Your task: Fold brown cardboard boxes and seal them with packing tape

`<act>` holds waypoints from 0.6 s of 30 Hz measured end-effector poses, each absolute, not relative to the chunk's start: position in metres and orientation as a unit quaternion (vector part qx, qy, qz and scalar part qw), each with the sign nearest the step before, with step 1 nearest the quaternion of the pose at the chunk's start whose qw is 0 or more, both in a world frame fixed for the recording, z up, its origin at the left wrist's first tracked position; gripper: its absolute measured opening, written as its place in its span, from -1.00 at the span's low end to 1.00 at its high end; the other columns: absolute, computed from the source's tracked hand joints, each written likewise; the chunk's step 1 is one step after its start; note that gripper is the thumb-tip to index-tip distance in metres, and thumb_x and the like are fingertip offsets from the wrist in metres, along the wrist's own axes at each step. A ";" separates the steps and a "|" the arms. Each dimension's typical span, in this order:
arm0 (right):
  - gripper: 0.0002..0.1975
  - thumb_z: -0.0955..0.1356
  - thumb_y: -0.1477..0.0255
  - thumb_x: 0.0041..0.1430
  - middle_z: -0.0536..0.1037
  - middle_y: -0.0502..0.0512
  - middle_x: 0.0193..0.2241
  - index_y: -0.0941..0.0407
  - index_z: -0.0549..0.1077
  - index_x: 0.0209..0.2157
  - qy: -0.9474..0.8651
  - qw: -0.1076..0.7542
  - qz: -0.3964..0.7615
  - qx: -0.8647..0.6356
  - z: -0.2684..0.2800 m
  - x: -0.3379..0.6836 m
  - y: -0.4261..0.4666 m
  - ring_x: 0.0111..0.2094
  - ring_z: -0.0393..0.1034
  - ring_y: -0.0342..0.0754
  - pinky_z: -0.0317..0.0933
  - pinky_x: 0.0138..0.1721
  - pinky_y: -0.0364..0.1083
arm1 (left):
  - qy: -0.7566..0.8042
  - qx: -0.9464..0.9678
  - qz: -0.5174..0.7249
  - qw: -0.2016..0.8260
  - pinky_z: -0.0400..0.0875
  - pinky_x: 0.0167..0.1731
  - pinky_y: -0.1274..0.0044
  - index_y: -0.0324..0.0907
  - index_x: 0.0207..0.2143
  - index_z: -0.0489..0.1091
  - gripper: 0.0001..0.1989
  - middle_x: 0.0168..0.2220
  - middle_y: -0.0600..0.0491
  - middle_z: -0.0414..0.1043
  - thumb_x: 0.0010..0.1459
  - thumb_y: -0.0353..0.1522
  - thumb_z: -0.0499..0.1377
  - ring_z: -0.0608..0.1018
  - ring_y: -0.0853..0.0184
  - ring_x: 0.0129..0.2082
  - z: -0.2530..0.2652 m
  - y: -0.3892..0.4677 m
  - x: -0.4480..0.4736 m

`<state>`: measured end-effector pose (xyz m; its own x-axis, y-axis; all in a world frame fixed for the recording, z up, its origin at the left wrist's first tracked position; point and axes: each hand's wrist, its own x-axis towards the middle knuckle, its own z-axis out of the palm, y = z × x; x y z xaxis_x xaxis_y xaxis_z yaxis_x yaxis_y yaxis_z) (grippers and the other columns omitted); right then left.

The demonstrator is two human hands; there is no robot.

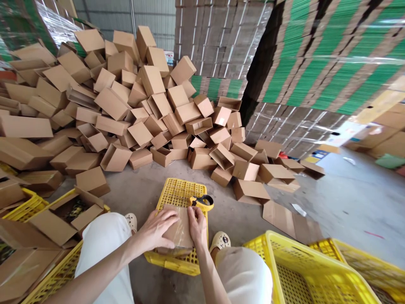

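A small closed cardboard box (182, 228) with shiny clear tape across its top rests on an upturned yellow plastic crate (177, 188) between my knees. My left hand (160, 228) lies over the box's left side, fingers spread and thumb apart. At the right edge of the box, my right hand (198, 223) has its fingers bent and drawn together; whatever may be pinched in them is hidden. Just beyond those fingertips, a yellow and black tape dispenser (204, 202) sits at the crate's right side.
Past the crate, a big heap of open cardboard boxes (142, 133) covers the floor. Yellow crates (268, 253) stand at my right. On the left, an open box (53, 223) rests in another yellow crate. Tall stacks of flattened cardboard (221, 42) rise behind.
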<state>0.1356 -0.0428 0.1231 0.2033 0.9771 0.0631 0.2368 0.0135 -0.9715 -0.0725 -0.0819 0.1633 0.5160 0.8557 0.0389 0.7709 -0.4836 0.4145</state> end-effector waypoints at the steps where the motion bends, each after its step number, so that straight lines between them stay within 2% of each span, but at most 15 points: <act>1: -0.42 0.33 -0.18 0.23 0.65 0.11 -0.31 0.08 0.56 -0.26 -0.510 0.495 0.372 -0.597 0.124 0.135 -0.043 -0.25 0.48 0.08 0.28 -0.16 -0.04 | 0.476 0.853 0.124 0.176 0.23 0.33 0.14 0.03 0.33 0.31 -0.19 0.38 -0.06 0.32 0.06 -0.13 0.47 0.38 -0.02 0.36 0.163 -0.082 -0.073; 4: -0.40 0.33 -0.20 0.21 0.65 0.11 -0.32 0.08 0.56 -0.27 -0.509 0.497 0.367 -0.599 0.124 0.135 -0.042 -0.26 0.48 0.08 0.28 -0.17 -0.04 | 0.471 0.854 0.145 0.167 0.19 0.35 0.13 0.04 0.29 0.33 -0.27 0.33 -0.04 0.37 0.10 -0.13 0.44 0.42 0.01 0.31 0.163 -0.082 -0.071; 6: -0.40 0.33 -0.20 0.21 0.66 0.12 -0.33 0.08 0.56 -0.29 -0.511 0.502 0.368 -0.594 0.123 0.136 -0.041 -0.26 0.49 0.09 0.29 -0.16 -0.03 | 0.478 0.850 0.165 0.150 0.20 0.33 0.13 0.02 0.20 0.39 -0.49 0.24 -0.01 0.44 0.22 -0.17 0.36 0.46 0.07 0.24 0.166 -0.079 -0.065; 9: -0.42 0.36 -0.18 0.20 0.68 0.14 -0.30 0.08 0.58 -0.28 -0.510 0.510 0.367 -0.587 0.120 0.137 -0.037 -0.23 0.51 0.12 0.31 -0.14 -0.01 | 0.510 0.836 0.175 0.101 0.22 0.30 0.12 -0.07 -0.06 0.47 -0.85 -0.01 0.02 0.54 0.36 -0.26 0.24 0.55 0.13 0.08 0.174 -0.067 -0.048; 10: -0.43 0.36 -0.17 0.19 0.68 0.15 -0.29 0.08 0.59 -0.26 -0.508 0.513 0.364 -0.589 0.120 0.137 -0.036 -0.22 0.52 0.13 0.31 -0.12 0.00 | 0.517 0.835 0.170 0.083 0.23 0.29 0.12 -0.10 -0.13 0.48 -0.88 -0.08 0.01 0.55 0.37 -0.26 0.24 0.56 0.13 0.02 0.177 -0.062 -0.042; 13: -0.43 0.37 -0.17 0.18 0.68 0.16 -0.27 0.09 0.59 -0.24 -0.504 0.509 0.364 -0.595 0.120 0.137 -0.036 -0.19 0.52 0.14 0.30 -0.09 0.01 | 0.525 0.835 0.157 0.049 0.34 0.18 0.16 -0.14 -0.22 0.49 -0.77 -0.15 -0.03 0.54 0.27 -0.18 0.35 0.57 0.06 -0.03 0.183 -0.049 -0.029; 18: -0.45 0.35 -0.15 0.23 0.67 0.12 -0.30 0.09 0.58 -0.26 -0.511 0.504 0.370 -0.590 0.121 0.137 -0.040 -0.23 0.52 0.10 0.31 -0.11 -0.02 | 0.526 0.835 0.156 0.042 0.35 0.14 0.14 -0.09 -0.16 0.48 -0.66 -0.13 -0.02 0.54 0.19 -0.07 0.40 0.57 0.05 -0.04 0.178 -0.051 -0.031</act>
<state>0.1365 -0.0398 0.1209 0.2044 0.9757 0.0785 0.2300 0.0301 -0.9727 -0.0314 -0.0511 0.1780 0.3991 0.8910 0.2164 0.8651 -0.4442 0.2331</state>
